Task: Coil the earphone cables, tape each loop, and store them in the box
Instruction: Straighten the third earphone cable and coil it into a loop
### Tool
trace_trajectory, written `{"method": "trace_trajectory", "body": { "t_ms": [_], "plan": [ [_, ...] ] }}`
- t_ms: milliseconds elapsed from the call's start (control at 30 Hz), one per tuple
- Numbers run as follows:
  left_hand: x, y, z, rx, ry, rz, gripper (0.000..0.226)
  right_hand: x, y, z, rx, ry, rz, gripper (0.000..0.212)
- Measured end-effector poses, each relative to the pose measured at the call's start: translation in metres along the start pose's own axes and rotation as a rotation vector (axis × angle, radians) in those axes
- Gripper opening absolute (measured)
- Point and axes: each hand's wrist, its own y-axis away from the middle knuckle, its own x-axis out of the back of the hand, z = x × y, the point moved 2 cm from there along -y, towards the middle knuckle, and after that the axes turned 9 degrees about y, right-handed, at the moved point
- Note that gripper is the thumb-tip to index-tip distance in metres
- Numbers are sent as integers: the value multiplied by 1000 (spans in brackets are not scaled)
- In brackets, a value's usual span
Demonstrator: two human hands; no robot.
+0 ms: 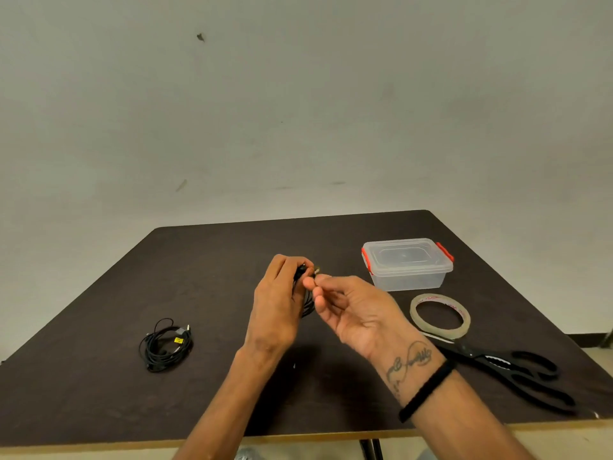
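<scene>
- Earphone cables are counted as two: one black cable (303, 293) is held up between the hands above the middle of the surface (215, 267), and a second black cable bundle (166, 348) lies loosely coiled on the surface, well to the left of the hands.
- On the lying bundle a small yellow tag and a plug end are seen on its upper side; no tape can be made out on it.
- The held cable is gathered in the left hand (277, 307), whose fingers are curled round it; black strands hang down between the two hands.
- The grip of the right hand (351, 310) is closed to a pinch: the thumb and fingertips are brought together on the small plug end of the held cable, just beside the left fingertips.
- Whether the held cable is fully looped cannot be told, as most of it is hidden by the left hand.
- One clear plastic box (407, 264) with red clips is set on the surface, to the right of the hands and farther away; its lid is on.
- One roll of clear tape (440, 314) lies flat nearer than the box.
- One pair of black scissors (507, 370) lies nearer than the tape, by the right wrist, on which a black band (426, 390) is worn.
</scene>
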Motion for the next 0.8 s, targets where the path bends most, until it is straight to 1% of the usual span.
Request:
{"method": "trace_trajectory", "body": {
  "t_ms": [67,100,167,233,267,333,367,400,467,600,700,800],
  "plan": [
    [-1,1,1,-20,25,-21,20,1,4,5,16,31,3,15],
    [-1,0,2,-26,42,-12,17,3,5,5,55,83,37,17],
    [-1,-4,6,-32,68,40,11,10,3,3,197,232,159,12],
    [-1,-7,8,23,153,69,8,20,-3,-1,353,392,272,25],
    [1,-8,10,78,221,65,8,23,-6,-4,417,500,289,33],
    [3,-11,10,197,373,22,9,25,-11,-10,527,785,236,38],
    [4,-12,9,231,420,-7,10,25,-14,-13,564,877,184,34],
    [5,-14,9,244,438,-35,11,25,-15,-17,575,909,132,28],
    [7,-17,8,250,436,-71,12,25,-16,-25,513,879,40,24],
    [13,-17,7,279,510,-79,11,29,-17,-35,301,694,-146,18],
    [16,-15,10,280,538,-71,12,32,-17,-40,213,565,-253,26],
    [17,-12,14,268,575,-94,13,33,-18,-42,157,471,-313,37]
  ]
}}
